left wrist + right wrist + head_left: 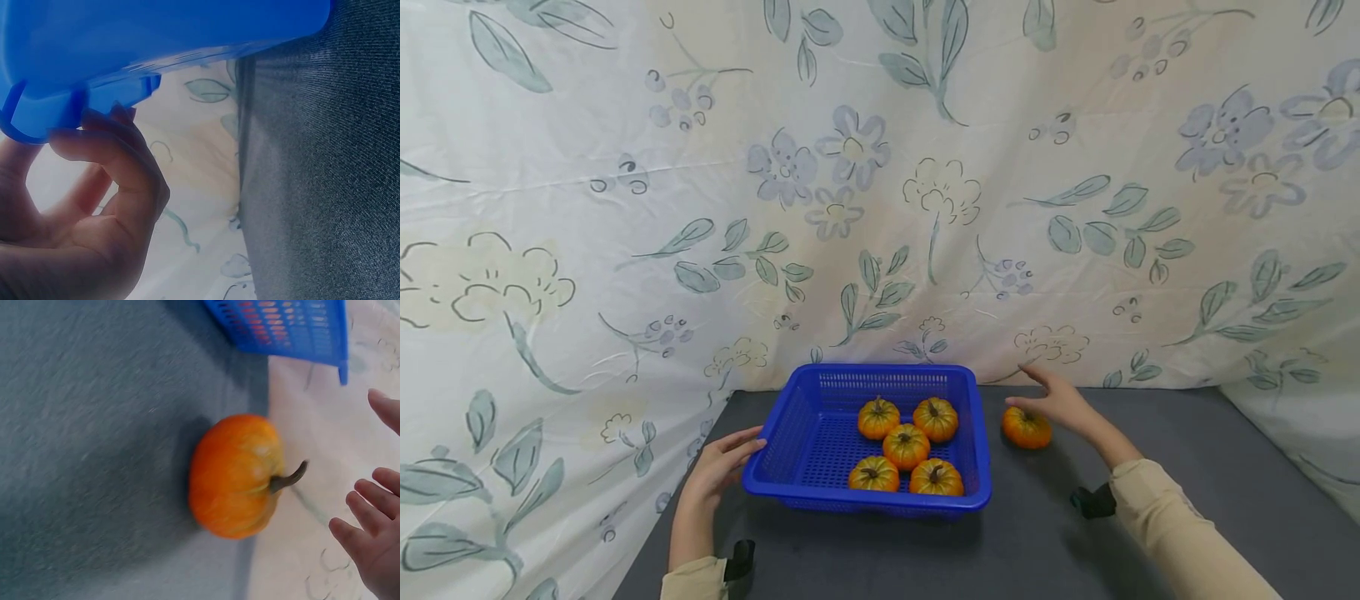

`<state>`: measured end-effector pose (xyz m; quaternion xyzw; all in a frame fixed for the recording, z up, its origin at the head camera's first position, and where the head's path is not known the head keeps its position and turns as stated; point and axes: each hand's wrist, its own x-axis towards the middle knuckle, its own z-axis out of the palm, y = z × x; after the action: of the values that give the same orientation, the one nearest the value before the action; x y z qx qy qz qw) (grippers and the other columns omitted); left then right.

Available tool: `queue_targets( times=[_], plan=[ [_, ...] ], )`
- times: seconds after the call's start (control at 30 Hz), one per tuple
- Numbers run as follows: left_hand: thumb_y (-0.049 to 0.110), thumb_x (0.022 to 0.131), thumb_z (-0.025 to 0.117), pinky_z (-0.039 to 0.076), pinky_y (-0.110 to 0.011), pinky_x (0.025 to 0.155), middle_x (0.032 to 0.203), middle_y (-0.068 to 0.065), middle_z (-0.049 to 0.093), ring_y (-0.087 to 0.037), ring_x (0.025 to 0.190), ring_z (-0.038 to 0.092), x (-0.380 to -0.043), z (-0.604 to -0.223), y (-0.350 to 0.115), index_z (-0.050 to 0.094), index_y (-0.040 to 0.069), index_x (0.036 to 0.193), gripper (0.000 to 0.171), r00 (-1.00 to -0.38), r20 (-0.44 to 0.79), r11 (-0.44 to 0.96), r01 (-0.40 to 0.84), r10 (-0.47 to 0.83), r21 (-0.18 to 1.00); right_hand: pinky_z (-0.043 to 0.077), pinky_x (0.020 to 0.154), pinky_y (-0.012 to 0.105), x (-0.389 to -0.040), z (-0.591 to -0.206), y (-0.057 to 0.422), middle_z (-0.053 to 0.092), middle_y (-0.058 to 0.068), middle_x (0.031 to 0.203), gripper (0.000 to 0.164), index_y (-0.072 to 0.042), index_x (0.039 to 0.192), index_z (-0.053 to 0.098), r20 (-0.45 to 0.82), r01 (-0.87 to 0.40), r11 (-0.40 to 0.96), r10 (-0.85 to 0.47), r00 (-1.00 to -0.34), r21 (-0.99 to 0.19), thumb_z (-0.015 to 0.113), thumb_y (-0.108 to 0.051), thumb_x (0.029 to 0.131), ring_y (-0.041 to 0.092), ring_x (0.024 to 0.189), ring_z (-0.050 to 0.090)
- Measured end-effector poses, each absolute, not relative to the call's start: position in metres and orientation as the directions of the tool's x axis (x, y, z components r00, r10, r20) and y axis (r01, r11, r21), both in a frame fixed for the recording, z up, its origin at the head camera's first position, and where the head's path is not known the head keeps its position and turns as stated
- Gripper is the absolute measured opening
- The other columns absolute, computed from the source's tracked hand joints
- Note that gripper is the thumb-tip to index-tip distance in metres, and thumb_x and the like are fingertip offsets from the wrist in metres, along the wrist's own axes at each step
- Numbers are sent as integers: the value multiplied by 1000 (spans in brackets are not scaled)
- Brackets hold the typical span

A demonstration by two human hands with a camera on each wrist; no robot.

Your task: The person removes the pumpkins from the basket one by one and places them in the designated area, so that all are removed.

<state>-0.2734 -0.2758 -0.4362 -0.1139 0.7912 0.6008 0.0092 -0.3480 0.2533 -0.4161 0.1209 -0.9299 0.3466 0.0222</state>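
Note:
A blue plastic basket [865, 500] with perforated sides holds several small orange pumpkins [906, 447], clustered in its middle and right part. At its left side, my left hand [718, 467] grips the rim; the left wrist view shows curled fingers [119, 156] under the basket's edge [37, 119]. One more pumpkin [1027, 428] sits on the table to the right of the basket, its dark stem upward in the right wrist view. Over that pumpkin hovers my right hand [1060, 407], fingers spread and apart from it, holding nothing.
A dark grey cloth covers the table [865, 558]. Behind it and along both sides hangs a pale curtain [850, 208] printed with flowers and leaves. Dark straps [1093, 502] are worn at both wrists.

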Motion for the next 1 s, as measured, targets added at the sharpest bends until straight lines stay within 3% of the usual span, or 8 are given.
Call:
queue_targets(
  times=[1.0],
  plan=[
    [31, 88, 72, 57, -31, 76, 127, -10, 65, -12, 94, 67, -271, -434, -275, 52, 2, 139, 61, -974, -153, 240, -191, -169, 952, 27, 114, 58, -340, -362, 177, 33, 19, 156, 80, -9, 151, 34, 208, -383, 580, -346, -915, -719, 71, -40, 88, 43, 145, 29]
  ],
)
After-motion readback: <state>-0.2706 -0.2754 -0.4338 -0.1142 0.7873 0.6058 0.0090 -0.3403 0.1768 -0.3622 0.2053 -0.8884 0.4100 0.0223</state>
